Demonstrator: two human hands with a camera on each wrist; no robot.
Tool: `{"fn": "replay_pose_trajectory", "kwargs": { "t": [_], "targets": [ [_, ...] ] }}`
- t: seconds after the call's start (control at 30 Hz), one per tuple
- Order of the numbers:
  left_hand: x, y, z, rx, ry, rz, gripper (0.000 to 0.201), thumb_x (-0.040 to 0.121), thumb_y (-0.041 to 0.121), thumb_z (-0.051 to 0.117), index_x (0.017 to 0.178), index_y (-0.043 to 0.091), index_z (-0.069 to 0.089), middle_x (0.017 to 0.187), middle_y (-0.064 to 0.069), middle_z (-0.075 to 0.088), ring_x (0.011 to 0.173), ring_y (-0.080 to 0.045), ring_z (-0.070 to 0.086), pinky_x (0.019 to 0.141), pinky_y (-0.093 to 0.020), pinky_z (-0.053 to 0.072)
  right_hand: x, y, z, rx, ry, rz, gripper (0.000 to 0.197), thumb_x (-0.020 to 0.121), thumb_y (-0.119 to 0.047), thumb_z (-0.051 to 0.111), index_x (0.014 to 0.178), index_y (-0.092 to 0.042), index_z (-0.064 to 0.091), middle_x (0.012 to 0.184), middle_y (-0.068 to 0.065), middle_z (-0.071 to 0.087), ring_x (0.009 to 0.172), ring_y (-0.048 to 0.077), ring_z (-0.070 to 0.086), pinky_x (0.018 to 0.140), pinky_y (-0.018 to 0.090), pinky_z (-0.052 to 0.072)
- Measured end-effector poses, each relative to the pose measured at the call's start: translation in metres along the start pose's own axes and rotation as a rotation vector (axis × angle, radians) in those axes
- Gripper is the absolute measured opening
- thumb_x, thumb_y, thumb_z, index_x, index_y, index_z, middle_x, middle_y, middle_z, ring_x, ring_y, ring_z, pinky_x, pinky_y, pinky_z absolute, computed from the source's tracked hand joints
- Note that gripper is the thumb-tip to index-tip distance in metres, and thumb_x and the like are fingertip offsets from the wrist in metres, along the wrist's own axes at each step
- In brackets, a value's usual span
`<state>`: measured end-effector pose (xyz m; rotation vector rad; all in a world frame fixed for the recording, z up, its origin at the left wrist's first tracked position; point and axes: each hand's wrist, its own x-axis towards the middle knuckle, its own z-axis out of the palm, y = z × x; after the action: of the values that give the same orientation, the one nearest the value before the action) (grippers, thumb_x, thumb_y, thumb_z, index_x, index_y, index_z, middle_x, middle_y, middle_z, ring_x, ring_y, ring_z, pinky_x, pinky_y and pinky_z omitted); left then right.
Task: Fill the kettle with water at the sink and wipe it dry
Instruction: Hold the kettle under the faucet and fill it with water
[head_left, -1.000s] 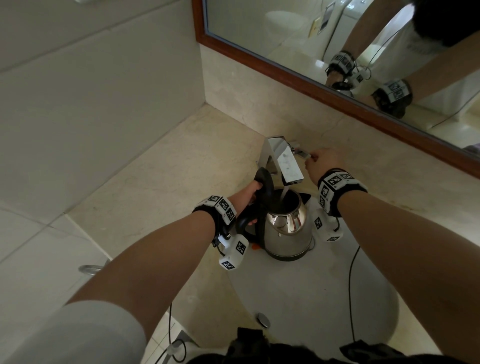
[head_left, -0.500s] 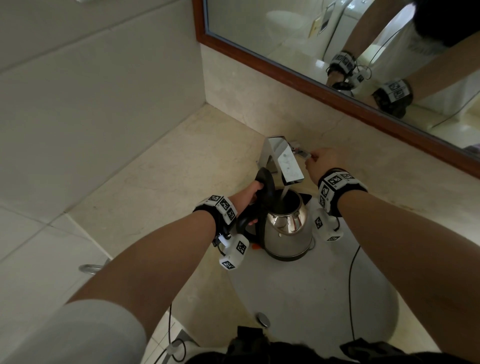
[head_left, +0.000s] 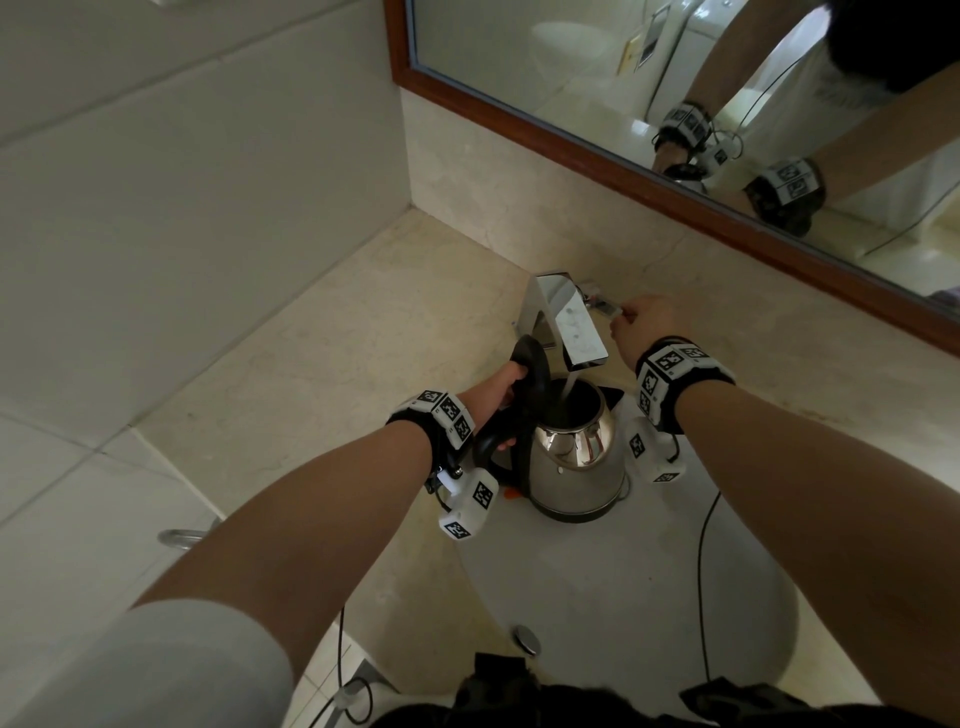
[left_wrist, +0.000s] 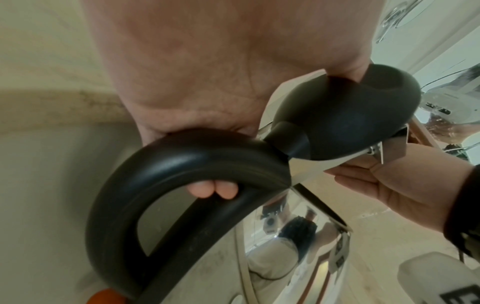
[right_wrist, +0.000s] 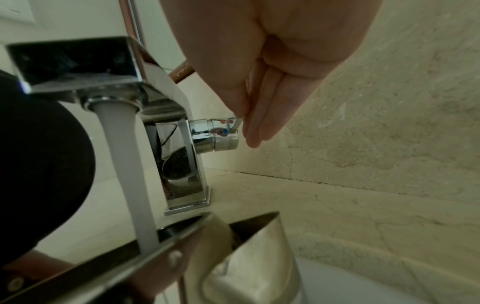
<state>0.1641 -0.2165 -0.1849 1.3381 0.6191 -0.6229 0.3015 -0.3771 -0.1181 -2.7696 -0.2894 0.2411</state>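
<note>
The steel kettle (head_left: 576, 462) stands in the sink under the chrome faucet (head_left: 569, 325), its black lid (head_left: 530, 364) flipped up. A stream of water (head_left: 569, 387) runs from the spout into the open top. My left hand (head_left: 506, 400) grips the black handle (left_wrist: 182, 164); two fingertips (left_wrist: 213, 188) curl under it and the thumb rests on the lid (left_wrist: 350, 115). To the right of the faucet, my right hand (head_left: 641, 322) pinches its thin side lever (right_wrist: 235, 123) between thumb and fingers (right_wrist: 259, 127). The water (right_wrist: 130, 164) enters just inside the kettle rim (right_wrist: 179, 228).
The white sink basin (head_left: 597, 597) has a chrome drain knob (head_left: 527, 639) near me. Beige marble counter (head_left: 337, 374) surrounds it. A wood-framed mirror (head_left: 675, 202) hangs behind, a tiled wall (head_left: 182, 182) rises on the left. A black cable (head_left: 704, 571) hangs from my right wrist.
</note>
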Motion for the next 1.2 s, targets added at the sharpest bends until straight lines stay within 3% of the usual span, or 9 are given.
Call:
{"fn": "replay_pose_trajectory", "kwargs": {
  "t": [0.13,0.23,0.33,0.47,0.67,0.93,1.2],
  "targets": [
    [0.0059,-0.0019,-0.0017,-0.031,0.056,0.023,0.088,0.054,0.067,0.052,0.116,0.004,0.060,0.093,-0.015,0.066,0.065,-0.030,0.066,0.056,-0.031,0.053,0.0009,0.0004,0.0004,0.009,-0.008,-0.004,0.027,0.095,-0.016,0.048,0.102,-0.002,0.071,0.099,0.018,0.070,0.092,0.034,0.065,0.082,0.038,0.053],
    [0.0078,-0.0027,-0.0026,-0.042,0.057,0.025,0.092,0.052,0.068,0.053,0.119,0.005,0.059,0.095,-0.015,0.067,0.067,-0.030,0.067,0.055,-0.031,0.054,0.0016,0.0006,0.0005,0.016,-0.006,-0.006,0.028,0.095,-0.016,0.048,0.100,-0.001,0.071,0.099,0.019,0.070,0.091,0.035,0.065,0.084,0.040,0.055],
    [0.0056,-0.0020,-0.0024,-0.038,0.049,0.014,0.084,0.056,0.068,0.051,0.113,0.007,0.060,0.093,-0.013,0.066,0.067,-0.029,0.066,0.055,-0.029,0.052,0.0016,-0.0001,0.0008,0.003,0.001,-0.016,0.027,0.095,-0.016,0.049,0.101,-0.001,0.071,0.099,0.019,0.070,0.092,0.035,0.065,0.084,0.039,0.055],
    [0.0038,-0.0017,-0.0020,-0.027,0.031,0.017,0.062,0.076,0.062,0.045,0.104,0.010,0.060,0.089,-0.011,0.065,0.071,-0.028,0.064,0.060,-0.030,0.051,0.0016,0.0001,0.0005,-0.011,-0.003,-0.018,0.027,0.095,-0.016,0.049,0.101,-0.002,0.071,0.099,0.018,0.070,0.092,0.034,0.065,0.083,0.038,0.054],
    [0.0027,-0.0021,-0.0020,-0.001,0.014,0.011,0.059,0.078,0.063,0.043,0.097,0.011,0.063,0.086,-0.011,0.067,0.070,-0.028,0.065,0.064,-0.030,0.050,0.0012,-0.0001,0.0009,0.024,0.003,-0.011,0.027,0.094,-0.016,0.049,0.098,-0.002,0.071,0.096,0.018,0.070,0.090,0.035,0.065,0.084,0.042,0.056],
    [0.0028,-0.0018,-0.0028,-0.006,-0.004,0.003,0.066,0.065,0.067,0.045,0.097,0.011,0.062,0.085,-0.011,0.065,0.068,-0.028,0.064,0.060,-0.030,0.049,-0.0009,-0.0012,-0.0002,0.026,-0.002,-0.004,0.027,0.094,-0.017,0.049,0.100,-0.002,0.071,0.099,0.018,0.071,0.092,0.035,0.065,0.086,0.043,0.055],
    [0.0050,-0.0033,-0.0029,-0.025,0.019,0.007,0.060,0.078,0.065,0.044,0.102,0.012,0.060,0.090,-0.010,0.065,0.071,-0.026,0.064,0.058,-0.027,0.050,-0.0026,-0.0013,-0.0022,0.026,0.001,0.015,0.027,0.094,-0.017,0.049,0.103,-0.004,0.071,0.100,0.018,0.070,0.092,0.034,0.065,0.081,0.037,0.052]
  ]
}}
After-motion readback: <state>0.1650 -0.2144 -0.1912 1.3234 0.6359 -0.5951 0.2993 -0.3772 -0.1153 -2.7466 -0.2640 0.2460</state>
